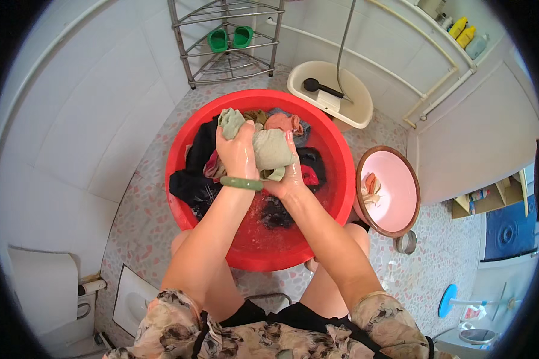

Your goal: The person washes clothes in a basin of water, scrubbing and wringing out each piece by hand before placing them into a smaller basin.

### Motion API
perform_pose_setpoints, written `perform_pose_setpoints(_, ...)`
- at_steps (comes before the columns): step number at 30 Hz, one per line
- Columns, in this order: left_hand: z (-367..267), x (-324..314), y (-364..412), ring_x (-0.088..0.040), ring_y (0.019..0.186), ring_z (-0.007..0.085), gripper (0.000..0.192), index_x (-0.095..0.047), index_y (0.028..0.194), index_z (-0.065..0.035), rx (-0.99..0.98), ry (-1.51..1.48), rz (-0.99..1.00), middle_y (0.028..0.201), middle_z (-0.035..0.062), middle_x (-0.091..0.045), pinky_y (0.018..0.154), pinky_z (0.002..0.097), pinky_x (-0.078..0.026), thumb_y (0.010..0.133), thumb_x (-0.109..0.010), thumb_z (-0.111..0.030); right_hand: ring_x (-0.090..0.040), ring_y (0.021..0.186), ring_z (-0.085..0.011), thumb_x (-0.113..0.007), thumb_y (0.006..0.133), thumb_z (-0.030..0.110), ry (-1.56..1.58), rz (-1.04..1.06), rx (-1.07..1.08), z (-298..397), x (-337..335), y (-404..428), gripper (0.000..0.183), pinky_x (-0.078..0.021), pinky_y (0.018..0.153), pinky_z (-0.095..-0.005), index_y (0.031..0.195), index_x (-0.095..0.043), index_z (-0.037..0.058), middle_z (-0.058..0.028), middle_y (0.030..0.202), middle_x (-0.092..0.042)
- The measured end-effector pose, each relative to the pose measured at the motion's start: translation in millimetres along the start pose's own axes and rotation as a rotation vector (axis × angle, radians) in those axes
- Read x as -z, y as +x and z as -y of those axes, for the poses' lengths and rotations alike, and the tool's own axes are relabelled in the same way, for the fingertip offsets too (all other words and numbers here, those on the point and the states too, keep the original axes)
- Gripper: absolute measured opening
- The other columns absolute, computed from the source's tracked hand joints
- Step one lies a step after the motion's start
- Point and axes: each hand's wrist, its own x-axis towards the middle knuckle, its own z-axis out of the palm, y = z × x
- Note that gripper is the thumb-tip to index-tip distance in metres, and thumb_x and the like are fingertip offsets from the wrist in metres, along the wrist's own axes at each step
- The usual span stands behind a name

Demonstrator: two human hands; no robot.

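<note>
Both my hands hold a wet, pale green cloth [273, 149] above a large red basin [341, 179]. My left hand [236, 150], with a green bangle [241, 183] at its wrist, grips the bunched left end of the cloth. The fingers of my right hand [292, 172] wrap the cloth from below and the right side. Soapy water [260, 238] and several wet garments lie in the basin. Among them are black clothing [191, 188] at the left, a salmon-pink cloth [282, 123] at the back and a bright red piece [309, 175] at the right.
A cream tub [364, 107] with a black shower head [312, 85] stands behind the basin. At the right is a pink basin [397, 188] holding a small cloth [371, 188]. A metal corner rack [229, 47] carries green slippers [218, 40]. A squat toilet [132, 300] lies at left.
</note>
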Motion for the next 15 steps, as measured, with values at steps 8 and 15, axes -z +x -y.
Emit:
perform_pose_setpoints(8, -16, 13, -63, -0.053, 0.083, 0.0213, 0.028, -0.054, 0.086, -0.0081, -1.324, 0.955, 0.816, 0.088, 0.0074, -0.054, 0.076, 0.0376, -0.042, 0.061, -0.066, -0.011, -0.057, 0.07, -0.0166, -0.057, 0.079, 0.029, -0.421, -0.001, -0.132, 47, -7, -26, 0.021, -0.0471, 0.064, -0.0278, 0.085, -0.057, 0.0093, -0.0056, 0.079, -0.059)
perform_pose_setpoints(15, 6, 73, -124, -0.054, 0.081, 0.0219, 0.021, -0.055, 0.077, -0.0153, -1.282, 0.989, 1.283, 0.08, 0.0046, -0.055, 0.073, 0.0355, -0.041, 0.057, -0.055, -0.021, -0.051, 0.059, -0.0122, -0.068, 0.063, 0.027, -1.272, -0.084, -0.553, -8, 33, -53, 0.026, -0.0411, 0.053, -0.0286, 0.065, -0.059, 0.0027, -0.0043, 0.067, -0.059)
